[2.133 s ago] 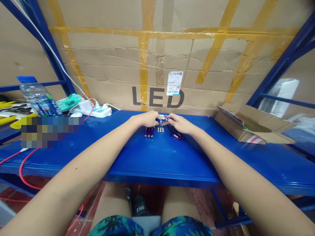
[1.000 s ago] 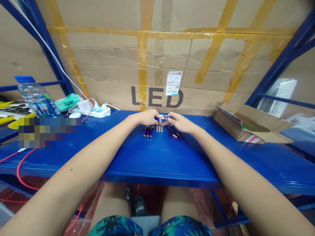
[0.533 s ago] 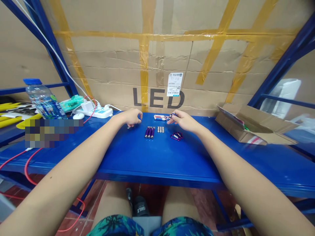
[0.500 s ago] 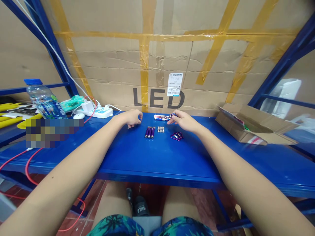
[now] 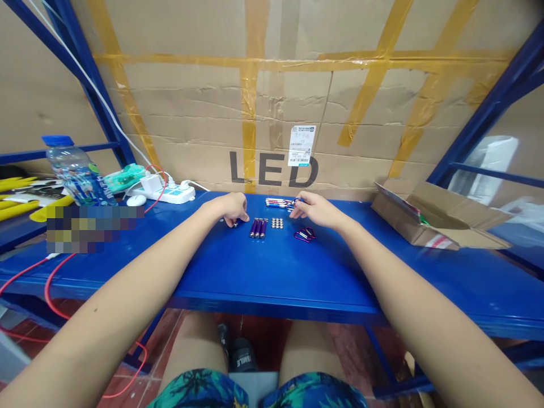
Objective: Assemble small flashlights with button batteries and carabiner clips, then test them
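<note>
My left hand (image 5: 234, 207) is at the table's back, left of a row of purple metal tubes (image 5: 258, 228). Its fingers point down, pinched around a small shiny piece too small to name. My right hand (image 5: 313, 208) has its fingers curled together at the right end of some blue, red and white sticks (image 5: 278, 203); what it grips is mostly hidden. Between the hands, small silvery discs like button cells (image 5: 277, 223) lie in tidy rows. Purple carabiners (image 5: 305, 234) rest below my right hand.
An open cardboard box (image 5: 429, 221) stands at the right. On the left are a water bottle (image 5: 79, 175), a white power strip (image 5: 172, 194), a white rounded gadget (image 5: 136, 200) and red cables (image 5: 55, 283). A big taped carton (image 5: 191, 124) forms the back wall.
My left hand has turned downward, its fingertips dropping to the tabletop and a little toward the purple tubes. My right hand has stayed almost in place, its fingers curling slightly.
</note>
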A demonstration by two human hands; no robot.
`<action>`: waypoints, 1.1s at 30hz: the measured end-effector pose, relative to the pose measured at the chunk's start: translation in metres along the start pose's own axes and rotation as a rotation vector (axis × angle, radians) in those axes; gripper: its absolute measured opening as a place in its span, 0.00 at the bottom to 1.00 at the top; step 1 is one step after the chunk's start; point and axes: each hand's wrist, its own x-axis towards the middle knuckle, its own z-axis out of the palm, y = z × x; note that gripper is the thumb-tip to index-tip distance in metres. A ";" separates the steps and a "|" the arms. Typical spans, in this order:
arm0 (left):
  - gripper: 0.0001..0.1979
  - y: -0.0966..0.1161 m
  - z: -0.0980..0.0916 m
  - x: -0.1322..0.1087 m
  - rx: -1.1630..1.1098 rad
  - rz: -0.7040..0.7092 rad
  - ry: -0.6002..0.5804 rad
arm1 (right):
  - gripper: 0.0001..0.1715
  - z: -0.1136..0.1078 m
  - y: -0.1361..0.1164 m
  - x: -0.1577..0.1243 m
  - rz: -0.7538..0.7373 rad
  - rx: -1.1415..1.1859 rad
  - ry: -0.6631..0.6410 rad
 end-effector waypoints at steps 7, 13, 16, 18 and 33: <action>0.18 0.003 -0.002 -0.002 -0.003 -0.059 0.016 | 0.12 0.001 -0.003 -0.002 0.021 0.014 -0.004; 0.15 0.002 -0.003 -0.004 -0.045 -0.055 0.013 | 0.11 0.000 -0.002 -0.001 0.031 0.042 0.004; 0.14 0.001 -0.003 -0.004 -0.069 -0.054 0.000 | 0.11 0.000 0.000 -0.001 0.028 0.048 0.002; 0.13 -0.001 -0.004 -0.003 -0.086 -0.063 -0.002 | 0.10 0.000 0.000 -0.001 0.030 0.042 0.001; 0.19 0.010 -0.002 -0.014 -0.267 0.002 -0.121 | 0.10 0.000 -0.001 -0.002 0.035 0.045 -0.013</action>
